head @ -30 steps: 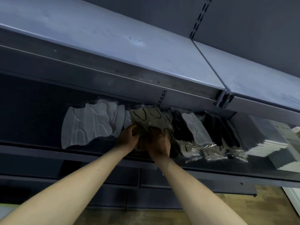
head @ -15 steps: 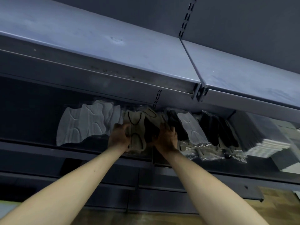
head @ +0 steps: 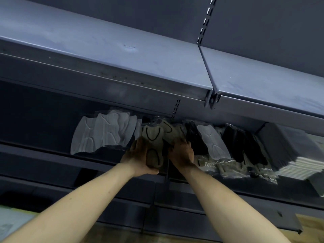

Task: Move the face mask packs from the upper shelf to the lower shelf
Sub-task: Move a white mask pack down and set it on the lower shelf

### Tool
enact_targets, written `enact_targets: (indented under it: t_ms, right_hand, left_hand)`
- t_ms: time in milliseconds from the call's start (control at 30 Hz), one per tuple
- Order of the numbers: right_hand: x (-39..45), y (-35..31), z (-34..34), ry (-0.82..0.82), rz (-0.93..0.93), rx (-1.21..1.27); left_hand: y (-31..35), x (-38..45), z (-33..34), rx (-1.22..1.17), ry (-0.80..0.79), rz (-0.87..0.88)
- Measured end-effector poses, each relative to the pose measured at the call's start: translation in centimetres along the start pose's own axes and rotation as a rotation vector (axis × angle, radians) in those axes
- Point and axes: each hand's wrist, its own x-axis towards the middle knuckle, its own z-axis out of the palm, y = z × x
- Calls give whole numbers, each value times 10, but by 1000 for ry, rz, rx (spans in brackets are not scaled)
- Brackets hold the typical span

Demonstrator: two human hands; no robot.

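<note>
A beige face mask pack [head: 152, 137] with black ear loops stands on the lower shelf [head: 43, 155], in a row of packs. My left hand [head: 140, 156] grips its lower left side. My right hand [head: 181, 151] presses on further beige packs [head: 172, 132] just to the right. White mask packs [head: 103, 134] lean at the left. Black packs [head: 196, 139], one white pack [head: 213, 139] and more black packs [head: 245, 146] continue to the right. The upper shelf [head: 105, 50] above shows a bare grey surface.
A stack of dark and white flat packets [head: 289, 151] fills the right end of the lower shelf. A slotted upright [head: 204, 20] runs up the back wall. More dark shelves [head: 122, 213] lie below, with wooden floor [head: 310, 225] at the bottom right.
My hands have spread apart from a joint grip on the beige packs. The front beige pack now stands upright in my left hand, and the right hand has shifted right onto neighbouring packs.
</note>
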Motion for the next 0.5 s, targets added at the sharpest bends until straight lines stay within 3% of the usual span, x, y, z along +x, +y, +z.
enact_targets:
  t_ms: [133, 300, 500]
  right_hand:
    - [4, -6, -11, 76, 158, 267]
    - [-6, -24, -7, 243, -120, 294]
    - [-20, -39, 19, -138, -329, 162]
  left_hand:
    - [0, 5, 5, 15, 11, -34]
    - [-3, 13, 6, 17, 13, -53]
    - [-3, 10, 4, -14, 60, -61]
